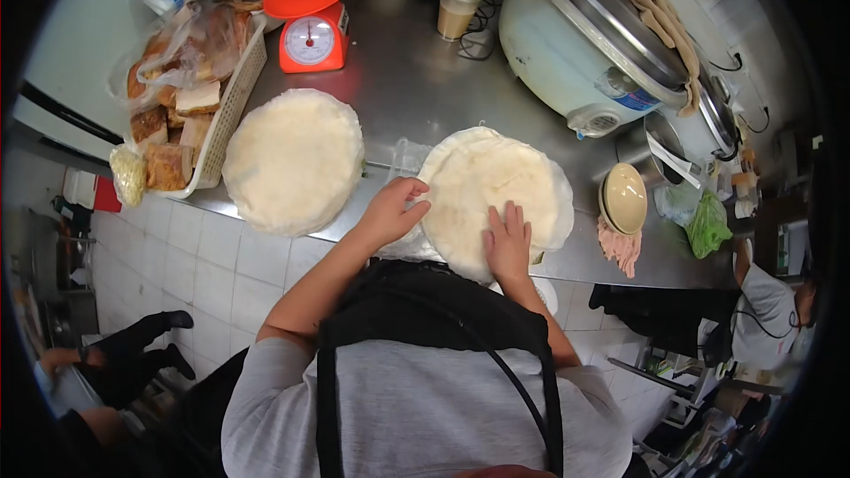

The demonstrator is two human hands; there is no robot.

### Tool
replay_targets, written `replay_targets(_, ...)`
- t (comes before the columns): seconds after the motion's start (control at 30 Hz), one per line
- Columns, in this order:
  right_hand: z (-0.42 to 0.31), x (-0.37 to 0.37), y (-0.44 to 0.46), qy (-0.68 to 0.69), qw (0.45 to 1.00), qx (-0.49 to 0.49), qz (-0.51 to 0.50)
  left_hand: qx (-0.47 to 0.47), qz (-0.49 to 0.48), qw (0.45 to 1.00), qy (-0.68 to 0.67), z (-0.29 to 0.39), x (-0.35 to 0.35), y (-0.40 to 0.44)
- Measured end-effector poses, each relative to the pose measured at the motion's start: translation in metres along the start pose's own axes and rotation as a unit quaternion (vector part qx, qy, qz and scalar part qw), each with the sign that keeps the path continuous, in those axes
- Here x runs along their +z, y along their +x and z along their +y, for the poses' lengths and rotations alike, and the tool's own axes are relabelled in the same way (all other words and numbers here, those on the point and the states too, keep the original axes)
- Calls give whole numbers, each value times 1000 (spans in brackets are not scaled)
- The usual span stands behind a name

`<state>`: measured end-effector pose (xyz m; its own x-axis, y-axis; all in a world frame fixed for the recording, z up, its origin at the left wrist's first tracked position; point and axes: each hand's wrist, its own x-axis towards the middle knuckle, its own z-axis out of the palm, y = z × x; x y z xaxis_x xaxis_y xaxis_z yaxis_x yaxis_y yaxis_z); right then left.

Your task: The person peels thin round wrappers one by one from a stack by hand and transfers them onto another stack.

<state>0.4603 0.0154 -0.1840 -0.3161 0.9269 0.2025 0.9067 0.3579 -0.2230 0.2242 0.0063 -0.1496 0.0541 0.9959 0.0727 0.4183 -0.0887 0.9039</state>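
Note:
Two piles of thin, pale round dough sheets lie on the steel counter. My right hand (508, 243) rests on the lower part of the right pile (496, 173), its fingers stretched out flat. At that pile's left edge is my left hand (396, 211), fingers slightly bent and apart, holding nothing visible; whether its fingertips touch the edge I cannot tell. Clear plastic wrap (409, 159) sticks out from beside the right pile. Further left, the other pile (294, 162) sits apart from both hands.
A red dial scale (310, 31) stands behind the left pile, beside a white basket (232, 93) of browned food blocks. Paper cup (460, 4) and large lidded cooker (567, 53) are at the back. Right are beige bowls (625, 195) and a pink cloth (618, 248). Other people are behind me.

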Motion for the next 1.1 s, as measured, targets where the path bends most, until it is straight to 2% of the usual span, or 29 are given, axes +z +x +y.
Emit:
replay_targets(0.07, 7, 11, -7, 11, 999, -8, 53, -16, -19, 1000, -16, -2, -1, -2)
replay_targets(0.17, 18, 9, 12, 124, 991, 0, 51, 2, -45, 999, -19, 1, 1, 5)
replay_targets(0.27, -7, -44, 37, 336, 928, 151, -60, 68, -33, 997, 22, 9, -8, 10)
replay_targets(0.33, -22, -71, 52, 450, 877, 103, -133, 108, -9, 993, 56, 15, -19, 13)
replay_targets(0.43, -50, -96, 71, 585, 777, 6, -231, 80, -37, 996, -18, 8, -37, 19)
replay_targets(0.5, -69, -102, 81, 643, 703, -42, -301, -9, -186, 952, -242, 7, -63, 19)
replay_targets(0.53, -79, -98, 84, 694, 649, -13, -311, -52, -255, 901, -348, 8, -78, 17)
replay_targets(0.6, -105, -87, 90, 782, 530, 46, -325, -124, -251, 874, -398, 11, -104, 3)
replay_targets(0.63, -118, -83, 96, 799, 487, 109, -334, -158, -248, 858, -422, 14, -119, -3)
replay_targets(0.7, -144, -75, 105, 818, 392, 236, -349, -138, -182, 886, -404, 25, -150, -10)
replay_targets(0.8, -185, -59, 111, 790, 461, 122, -386, -118, -105, 936, -315, 19, -188, -14)
replay_targets(0.9, -215, -37, 131, 605, 693, 35, -391, -90, -44, 972, -211, 16, -227, -4)
replay_targets(0.93, -225, -43, 145, 613, 694, 27, -376, -88, -23, 978, -190, 14, -243, 2)
replay_targets(0.97, -233, -48, 160, 607, 721, 17, -334, -86, -3, 982, -170, 13, -254, 4)
replay_targets(1.07, -250, -73, 186, 582, 788, -59, -192, -8, 65, 974, -217, 28, -283, 1)
replay_targets(1.1, -252, -76, 188, 571, 804, -90, -142, 20, 77, 989, -127, 26, -288, -3)
